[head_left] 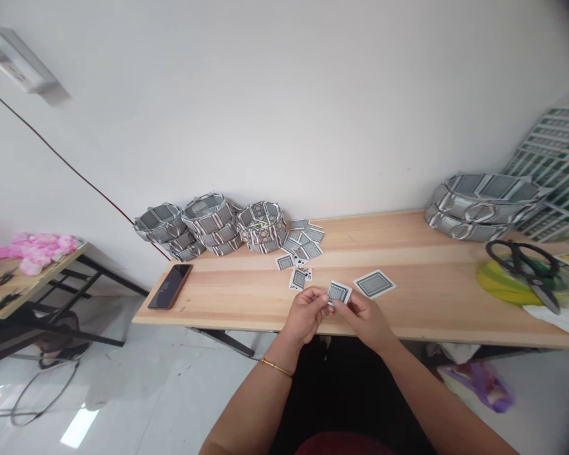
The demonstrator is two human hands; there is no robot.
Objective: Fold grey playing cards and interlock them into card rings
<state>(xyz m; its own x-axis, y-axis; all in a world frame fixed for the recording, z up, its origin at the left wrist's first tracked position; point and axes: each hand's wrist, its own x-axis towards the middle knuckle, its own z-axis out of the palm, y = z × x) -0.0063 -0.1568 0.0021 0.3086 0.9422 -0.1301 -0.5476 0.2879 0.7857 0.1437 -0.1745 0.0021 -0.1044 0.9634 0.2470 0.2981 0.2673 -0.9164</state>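
Near lower centre of the frame, the left hand [307, 311] and right hand [366, 320] pinch a rectangular grey-backed, white-bordered card [340, 293] from 2 sides, seemingly for steadiness.

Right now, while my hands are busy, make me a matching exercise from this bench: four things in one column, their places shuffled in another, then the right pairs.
Things:
1. Held card
2. Phone
3. Scissors
4. Gold-coloured bracelet

Places:
A. Around the left wrist
B. Between the left hand and right hand
C. On the yellow roll
D. Near the left end of the table

Pairs: 1-B, 2-D, 3-C, 4-A
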